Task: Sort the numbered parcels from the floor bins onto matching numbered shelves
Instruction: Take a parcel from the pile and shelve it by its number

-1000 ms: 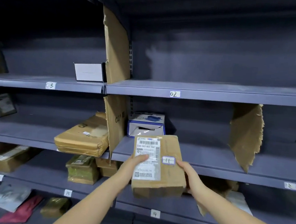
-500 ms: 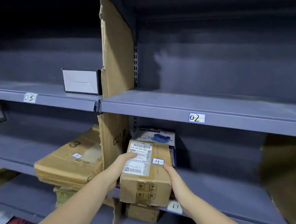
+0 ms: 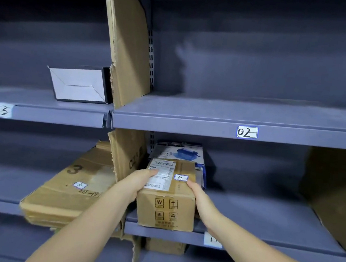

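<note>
Since the earlier frame, parcel marked 11 [image 3: 167, 193] has come down to rest at the front edge of shelf 11 [image 3: 264, 222], label 11 [image 3: 212, 239] just beside it. Head view: left hand [image 3: 136, 183] grips the parcel's left side, thumb over the shipping label; right hand [image 3: 200, 199] grips its right side, fingers [image 3: 191, 183] curled on top; blue-and-white box [image 3: 179, 152] directly behind, cardboard divider [image 3: 127, 154] touching left. Flat carton marked 3 [image 3: 67, 190] overhangs the adjoining shelf; white box [image 3: 78, 84] on shelf 03 [image 3: 42, 114]; shelf 02 [image 3: 233, 111] above.
</note>
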The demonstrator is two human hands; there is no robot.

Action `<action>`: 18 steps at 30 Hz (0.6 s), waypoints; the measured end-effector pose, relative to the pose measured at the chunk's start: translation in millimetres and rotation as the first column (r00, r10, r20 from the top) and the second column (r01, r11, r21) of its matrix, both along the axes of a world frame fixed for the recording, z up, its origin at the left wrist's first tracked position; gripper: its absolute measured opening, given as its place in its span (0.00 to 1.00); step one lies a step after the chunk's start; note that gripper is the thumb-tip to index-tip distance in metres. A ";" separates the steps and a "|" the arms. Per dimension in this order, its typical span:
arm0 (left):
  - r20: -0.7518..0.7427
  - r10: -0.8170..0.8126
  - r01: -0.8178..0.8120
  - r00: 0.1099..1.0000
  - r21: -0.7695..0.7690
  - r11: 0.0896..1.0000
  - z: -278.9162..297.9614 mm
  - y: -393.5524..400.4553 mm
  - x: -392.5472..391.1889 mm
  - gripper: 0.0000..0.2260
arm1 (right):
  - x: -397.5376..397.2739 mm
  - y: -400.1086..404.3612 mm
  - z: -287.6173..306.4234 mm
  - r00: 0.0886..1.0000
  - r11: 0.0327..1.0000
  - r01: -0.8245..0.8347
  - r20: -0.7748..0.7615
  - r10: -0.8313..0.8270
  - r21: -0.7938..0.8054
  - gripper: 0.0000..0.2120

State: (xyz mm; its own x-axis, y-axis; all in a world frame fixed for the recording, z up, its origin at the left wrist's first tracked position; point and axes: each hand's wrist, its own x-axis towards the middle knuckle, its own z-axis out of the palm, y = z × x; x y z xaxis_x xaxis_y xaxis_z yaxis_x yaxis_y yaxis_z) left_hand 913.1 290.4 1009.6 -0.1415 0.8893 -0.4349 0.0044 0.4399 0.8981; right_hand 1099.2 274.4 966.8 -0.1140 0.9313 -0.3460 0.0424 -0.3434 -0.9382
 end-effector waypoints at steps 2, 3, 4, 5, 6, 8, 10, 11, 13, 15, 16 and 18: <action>-0.058 0.014 -0.013 0.998 0.020 1.000 2.1 2.4 3.1 0.10 | -4.4 1.4 -0.3 1.000 1.000 0.023 0.002 -0.023 -0.001 0.21; -0.097 0.024 -0.020 0.995 0.036 0.999 1.0 4.6 3.4 0.12 | -6.2 2.0 -0.4 1.000 1.000 0.027 0.006 -0.027 0.001 0.21; -0.144 0.035 -0.027 0.989 0.059 0.998 -0.8 7.8 3.0 0.14 | -7.3 3.2 -1.2 1.000 1.000 0.029 0.008 -0.029 0.001 0.21; -0.195 0.044 -0.028 0.980 0.083 0.996 -2.5 11.4 2.7 0.16 | -8.3 4.2 -2.0 0.999 1.000 0.030 0.012 -0.030 0.000 0.21; -0.245 0.055 -0.030 0.968 0.101 0.994 -4.4 14.6 1.8 0.18 | -9.2 5.0 -2.5 0.999 1.000 0.029 0.015 -0.029 -0.001 0.21; -0.327 0.078 -0.039 0.942 0.126 0.991 -7.6 19.2 -0.1 0.20 | -11.5 5.5 -3.0 0.999 0.999 0.037 0.019 -0.037 0.007 0.22; -0.386 0.098 -0.043 0.917 0.148 0.988 -10.8 21.0 -1.6 0.21 | -12.4 5.6 -4.1 0.999 0.999 0.043 0.022 -0.043 0.020 0.21; -0.403 0.103 -0.044 0.909 0.154 0.987 -11.4 21.3 -1.9 0.22 | -11.7 5.6 -4.8 0.999 0.999 0.047 0.025 -0.048 0.023 0.21; -0.432 0.103 -0.041 0.896 0.152 0.988 -11.9 22.4 -2.6 0.24 | -9.3 6.7 -6.0 0.998 0.999 0.044 0.049 -0.045 0.024 0.23; -0.468 0.093 -0.029 0.879 0.143 0.989 -9.5 21.2 -2.6 0.24 | -7.4 8.1 -5.2 0.996 0.999 0.029 0.079 -0.031 0.023 0.25; -0.496 0.087 -0.022 0.864 0.136 0.990 -7.5 20.1 -2.3 0.24 | -6.4 8.5 -3.4 0.995 0.999 0.024 0.094 -0.027 0.031 0.25; -0.572 0.066 0.009 0.817 0.126 0.992 -2.4 17.1 -0.2 0.23 | -4.5 9.0 2.2 0.990 0.996 0.012 0.138 -0.023 0.083 0.20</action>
State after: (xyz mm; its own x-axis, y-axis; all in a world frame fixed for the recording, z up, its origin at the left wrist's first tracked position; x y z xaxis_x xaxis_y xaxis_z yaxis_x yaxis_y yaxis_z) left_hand 912.8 307.5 1007.2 -0.3584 0.9199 -0.1591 0.5246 0.3394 0.7808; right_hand 1094.7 283.4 969.0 -0.0535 0.9585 -0.2801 0.1686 -0.2678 -0.9486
